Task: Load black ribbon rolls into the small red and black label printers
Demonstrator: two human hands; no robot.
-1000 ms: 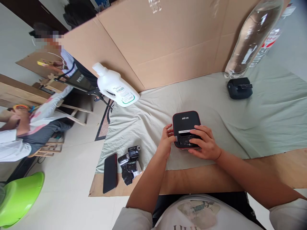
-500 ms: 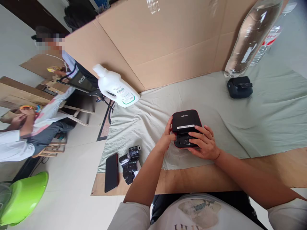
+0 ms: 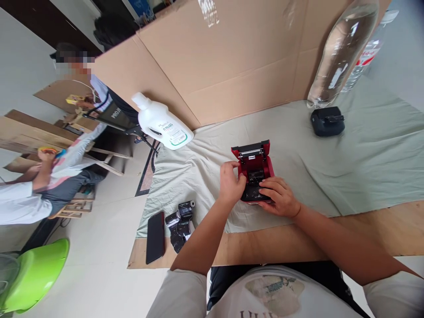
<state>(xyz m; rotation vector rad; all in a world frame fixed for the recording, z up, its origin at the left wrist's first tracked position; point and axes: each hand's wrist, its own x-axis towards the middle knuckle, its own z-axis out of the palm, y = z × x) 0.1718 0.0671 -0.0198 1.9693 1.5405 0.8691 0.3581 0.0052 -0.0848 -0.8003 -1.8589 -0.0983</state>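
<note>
A small black and red printer (image 3: 269, 167) stands on the cloth before me with its lid (image 3: 251, 149) raised. Inside its red bay lies a black-wrapped roll (image 3: 255, 176). My left hand (image 3: 231, 184) is closed around the printer's left side, its thumb at the inner edge of the bay. On the right front corner, my right hand (image 3: 281, 198) grips the body, with fingers over the black front part. Several more black-wrapped rolls (image 3: 181, 223) lie left of my forearm, beside a dark phone (image 3: 155, 238).
A white detergent bottle (image 3: 164, 126) leans near the cardboard wall (image 3: 238, 66). At the back right stand a large water bottle (image 3: 344, 53), a smaller bottle (image 3: 362, 59) and a black case (image 3: 327, 121). Other people sit at the left; a green basin (image 3: 38, 278) is on the floor.
The printer's lid has swung up and back, uncovering the red bay and the roll. My left hand has shifted slightly and its fingers have curled; my right hand stays on the front corner.
</note>
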